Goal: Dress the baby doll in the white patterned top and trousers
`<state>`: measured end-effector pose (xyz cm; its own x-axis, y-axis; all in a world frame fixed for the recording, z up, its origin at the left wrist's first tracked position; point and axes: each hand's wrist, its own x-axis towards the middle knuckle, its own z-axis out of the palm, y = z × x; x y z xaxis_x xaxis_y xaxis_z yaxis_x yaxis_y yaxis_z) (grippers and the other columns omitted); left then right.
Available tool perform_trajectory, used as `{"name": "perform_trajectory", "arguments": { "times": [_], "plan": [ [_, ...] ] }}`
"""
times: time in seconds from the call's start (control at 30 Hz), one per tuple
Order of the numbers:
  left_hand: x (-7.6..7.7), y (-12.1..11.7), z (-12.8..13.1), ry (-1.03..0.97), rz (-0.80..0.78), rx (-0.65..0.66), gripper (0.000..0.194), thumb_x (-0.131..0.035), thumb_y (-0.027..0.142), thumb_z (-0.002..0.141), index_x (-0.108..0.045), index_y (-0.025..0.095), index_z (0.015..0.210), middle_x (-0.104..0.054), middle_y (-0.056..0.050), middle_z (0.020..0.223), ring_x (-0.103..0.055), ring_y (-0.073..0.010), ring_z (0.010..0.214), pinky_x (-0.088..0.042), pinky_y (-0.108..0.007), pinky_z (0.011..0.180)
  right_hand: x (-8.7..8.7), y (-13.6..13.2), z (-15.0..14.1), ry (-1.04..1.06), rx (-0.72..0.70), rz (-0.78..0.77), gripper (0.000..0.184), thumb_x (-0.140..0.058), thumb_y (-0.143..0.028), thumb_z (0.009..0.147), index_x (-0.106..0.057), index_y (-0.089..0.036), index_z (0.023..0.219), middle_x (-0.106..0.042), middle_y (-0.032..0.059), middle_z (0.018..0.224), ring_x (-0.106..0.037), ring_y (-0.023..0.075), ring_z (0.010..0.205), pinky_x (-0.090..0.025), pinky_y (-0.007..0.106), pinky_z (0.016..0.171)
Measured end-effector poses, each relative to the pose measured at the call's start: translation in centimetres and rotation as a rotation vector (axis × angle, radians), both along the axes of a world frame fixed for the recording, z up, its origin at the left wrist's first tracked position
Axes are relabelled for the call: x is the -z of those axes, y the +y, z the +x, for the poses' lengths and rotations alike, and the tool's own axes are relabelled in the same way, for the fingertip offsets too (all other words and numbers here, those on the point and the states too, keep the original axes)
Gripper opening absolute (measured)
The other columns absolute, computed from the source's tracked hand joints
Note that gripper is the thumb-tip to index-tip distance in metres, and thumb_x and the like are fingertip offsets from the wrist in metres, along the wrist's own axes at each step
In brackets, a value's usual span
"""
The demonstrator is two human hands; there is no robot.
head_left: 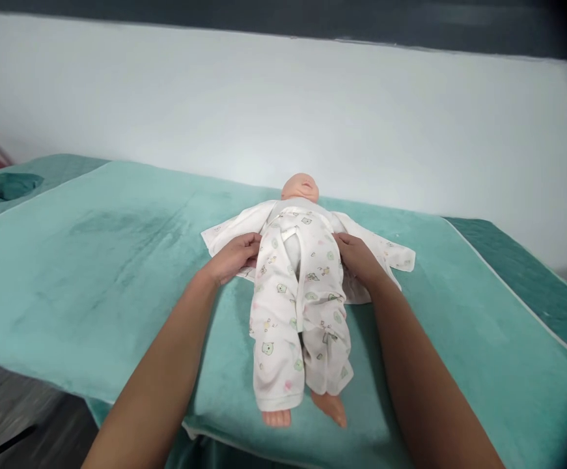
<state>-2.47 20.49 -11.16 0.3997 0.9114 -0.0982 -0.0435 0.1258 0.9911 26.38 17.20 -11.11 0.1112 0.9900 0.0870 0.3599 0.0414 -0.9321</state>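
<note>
A baby doll (301,187) lies on its back with its feet towards me. White baby pants (278,306) printed with small animals cover its legs, and a white tie strip hangs down the front. Under the doll a white baby shirt (378,247) is spread, its sleeves out to both sides. My left hand (234,258) is closed at the hip side of the pants, fingertips curled against the fabric. On the opposite side my right hand (360,259) pinches the pants near the waist, its fingertips partly hidden by the cloth.
A green cloth (117,260) covers the table, with a few creases and darker patches on the left. Behind it stands a white wall (263,104). Dark flooring (24,410) shows past the table edge at the lower left.
</note>
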Motion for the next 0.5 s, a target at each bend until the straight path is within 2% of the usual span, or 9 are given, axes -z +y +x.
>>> {"name": "perform_trajectory", "arguments": {
  "times": [0.1,0.2,0.3,0.5],
  "plan": [
    [-0.2,-0.4,-0.4,0.0,-0.018,0.084,0.016,-0.071,0.018,0.073,-0.069,0.018,0.089,-0.066,-0.002,0.081,-0.062,-0.0112,0.071,-0.052,-0.02,0.062,-0.1,-0.7,0.8,0.164,-0.142,-0.112,0.028,-0.067,-0.046,0.078,-0.059,-0.021,0.068,-0.054,-0.0036,0.058,-0.044,0.0122,0.055,-0.037,0.026,0.052],
    [-0.1,-0.4,-0.6,-0.067,-0.054,0.128,0.024,-0.073,0.017,0.073,-0.069,0.017,0.097,-0.068,-0.005,0.088,-0.065,-0.0139,0.078,-0.057,-0.024,0.068,-0.3,-1.2,1.5,0.223,-0.249,-0.156,0.018,-0.077,-0.033,0.068,-0.066,-0.021,0.076,-0.061,-0.0037,0.061,-0.053,0.0142,0.06,-0.043,0.027,0.057],
    [0.2,-0.2,-0.6,-0.121,-0.086,0.115,0.026,-0.074,0.018,0.074,-0.07,0.016,0.1,-0.071,-0.008,0.096,-0.068,-0.0158,0.083,-0.06,-0.027,0.073,-0.6,-1.6,1.9,0.251,-0.294,-0.185,0.024,-0.081,-0.029,0.063,-0.071,-0.021,0.084,-0.068,-0.0017,0.068,-0.06,0.0176,0.067,-0.048,0.03,0.061],
    [0.4,-0.8,-0.2,-0.207,-0.162,0.129,0.035,-0.076,0.025,0.079,-0.069,0.015,0.112,-0.075,-0.012,0.1,-0.073,-0.0188,0.086,-0.062,-0.027,0.076,-0.8,-1.9,1.9,0.343,-0.298,-0.216,0.037,-0.088,-0.033,0.06,-0.075,-0.022,0.092,-0.074,0.0018,0.075,-0.067,0.0206,0.073,-0.052,0.03,0.063]
  ]
}}
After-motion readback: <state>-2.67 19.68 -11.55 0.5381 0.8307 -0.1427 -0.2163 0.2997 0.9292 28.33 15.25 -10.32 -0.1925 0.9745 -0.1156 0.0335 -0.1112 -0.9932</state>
